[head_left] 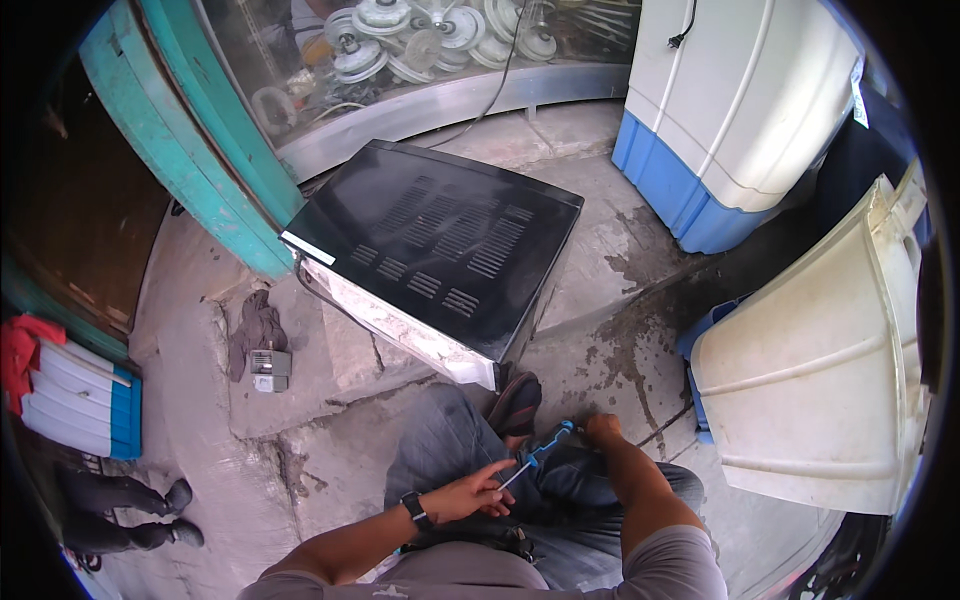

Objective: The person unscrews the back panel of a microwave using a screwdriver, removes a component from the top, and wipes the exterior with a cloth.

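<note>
My left hand (478, 492) grips a screwdriver by its metal shaft, index finger extended, with the blue handle (550, 443) pointing up and right over my bent legs. My right hand (604, 429) is closed just right of the handle, near a dark cable (668, 425); what it holds is too small to make out. In front of me a black appliance (420, 240) with slotted vents on top rests on the concrete, its near-left side pale and grimy. To its left lie a dark rag (255, 325) and a small metal box (270, 370).
A white-and-blue plastic machine body (725, 110) stands back right, a cream panel (800, 370) at right. Another person's legs (120, 505) are at lower left beside a white-and-blue machine (80, 400). A teal door frame (160, 140) and display case (420, 50) border the back.
</note>
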`<action>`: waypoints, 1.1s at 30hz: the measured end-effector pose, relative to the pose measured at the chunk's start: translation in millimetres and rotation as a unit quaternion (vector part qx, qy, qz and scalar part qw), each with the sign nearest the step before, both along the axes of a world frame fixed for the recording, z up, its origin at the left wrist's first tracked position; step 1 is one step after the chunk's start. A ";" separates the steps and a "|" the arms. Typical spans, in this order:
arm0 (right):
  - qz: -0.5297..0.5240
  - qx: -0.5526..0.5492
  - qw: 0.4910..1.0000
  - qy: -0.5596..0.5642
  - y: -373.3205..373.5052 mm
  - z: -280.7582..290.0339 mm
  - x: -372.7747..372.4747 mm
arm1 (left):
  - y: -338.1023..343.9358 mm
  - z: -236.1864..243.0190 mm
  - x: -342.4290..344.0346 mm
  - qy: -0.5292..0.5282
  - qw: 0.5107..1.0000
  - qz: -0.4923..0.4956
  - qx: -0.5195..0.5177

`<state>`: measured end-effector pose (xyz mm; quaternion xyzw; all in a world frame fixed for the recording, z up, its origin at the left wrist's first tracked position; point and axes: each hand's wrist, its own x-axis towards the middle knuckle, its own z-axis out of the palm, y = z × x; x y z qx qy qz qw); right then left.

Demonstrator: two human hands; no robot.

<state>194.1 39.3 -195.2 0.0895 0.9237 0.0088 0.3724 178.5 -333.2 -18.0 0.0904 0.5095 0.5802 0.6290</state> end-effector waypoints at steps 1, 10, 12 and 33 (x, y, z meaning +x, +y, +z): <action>-0.001 0.004 1.000 -0.002 4.7 -4.8 -0.2 | -2.3 4.4 -3.4 -0.038 0.998 -0.007 0.046; -0.168 -0.127 0.937 0.281 40.0 125.6 -6.9 | 16.7 3.8 11.5 -0.072 0.970 -0.102 0.209; -0.375 -0.438 0.730 0.368 42.6 159.3 5.4 | 29.6 17.0 16.6 0.069 0.975 -0.097 0.185; -0.460 -0.638 0.410 0.462 -200.0 278.2 105.0 | 41.6 73.5 40.9 0.404 0.906 0.017 0.128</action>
